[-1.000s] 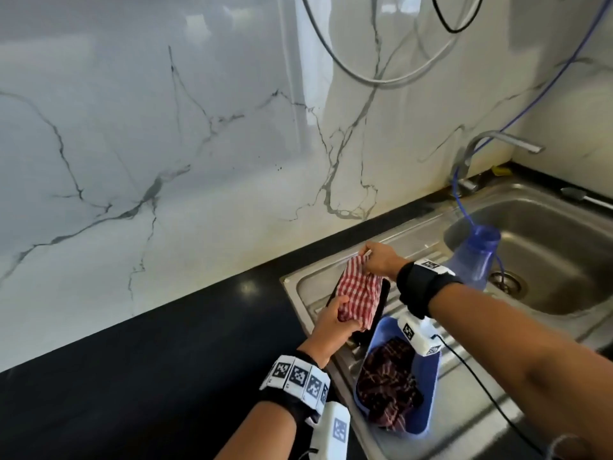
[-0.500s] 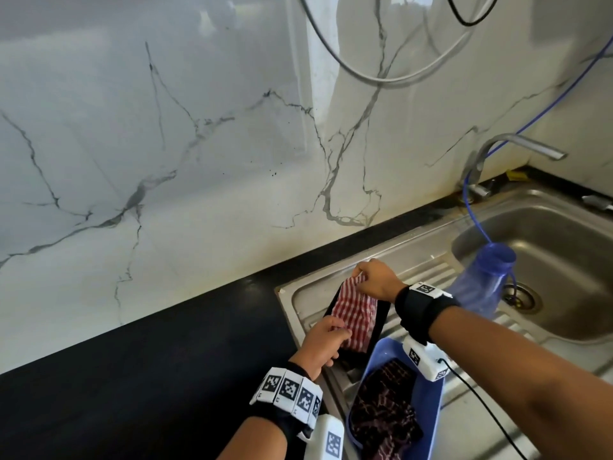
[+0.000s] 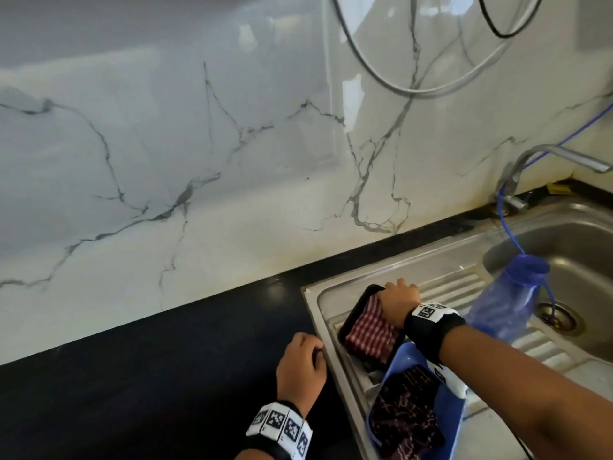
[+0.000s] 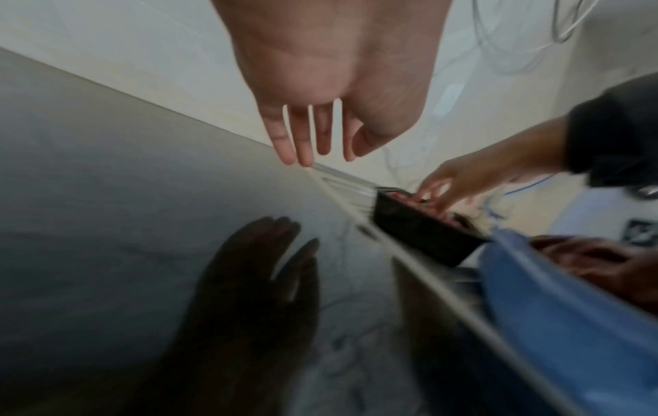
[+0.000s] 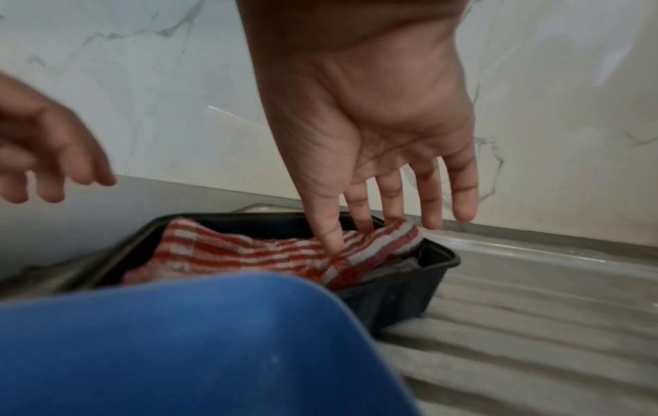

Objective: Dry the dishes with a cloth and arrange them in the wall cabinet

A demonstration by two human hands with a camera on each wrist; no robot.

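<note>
On the sink's drainboard, the red checked cloth (image 3: 371, 330) now lies in the black tray (image 3: 356, 308), right hand (image 3: 399, 298) fingers straight on it (left hand (image 3: 300, 363) came away empty), so drying's paused.

This is a home kitchen — the fittings say so plainly. A stainless steel sink (image 3: 564, 247) with a ribbed draining board (image 3: 454, 287) is set into a glossy black counter (image 3: 166, 376), and a metal tap (image 3: 544, 157) stands at its back edge. Behind runs a polished white marble-look wall (image 3: 199, 161) with grey veins. On the draining board sit a black tray (image 3: 356, 308) holding a red checked cloth (image 3: 371, 330) and a blue plastic tub (image 3: 454, 423) — household washing-up things. A thin blue hose (image 3: 507, 224) hangs near the tap.
</note>
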